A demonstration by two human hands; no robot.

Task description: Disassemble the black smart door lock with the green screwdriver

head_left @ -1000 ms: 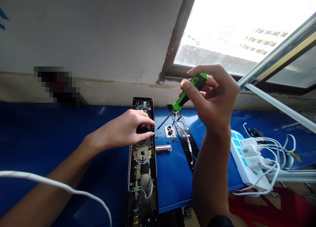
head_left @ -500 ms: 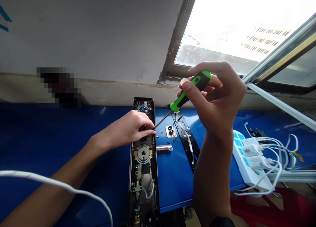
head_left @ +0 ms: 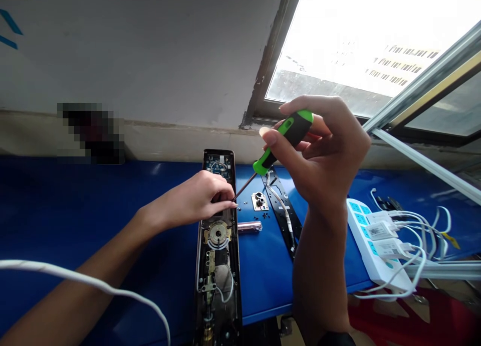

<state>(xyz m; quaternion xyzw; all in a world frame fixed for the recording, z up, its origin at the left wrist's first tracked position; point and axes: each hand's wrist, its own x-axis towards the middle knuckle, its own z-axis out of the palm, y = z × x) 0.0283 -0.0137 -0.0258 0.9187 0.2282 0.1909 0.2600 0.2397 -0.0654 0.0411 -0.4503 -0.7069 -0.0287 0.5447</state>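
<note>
My right hand [head_left: 319, 150] grips a green and black screwdriver [head_left: 287, 138] by its handle, the shaft slanting down to the left. Its tip meets the fingertips of my left hand [head_left: 210, 195], which are pinched together over the right rim of a long open black housing [head_left: 219, 258]. What the left fingers hold is too small or hidden to make out. Inside the housing are a circuit board [head_left: 224, 166] at the far end, a round metal part [head_left: 218, 233] and a white wire [head_left: 227, 300]. My left hand covers the part between board and round piece.
Right of the housing lie a small metal plate with a round fitting [head_left: 259, 201], loose black screws [head_left: 266, 215], a pinkish cylinder [head_left: 249, 226] and a black panel with a white cable [head_left: 280, 198]. A power strip [head_left: 370, 248] stands farther right. A white cable [head_left: 93, 281] crosses at left.
The screwdriver and my right hand have shifted slightly left and down. My left hand stays pinched at the housing's rim.
</note>
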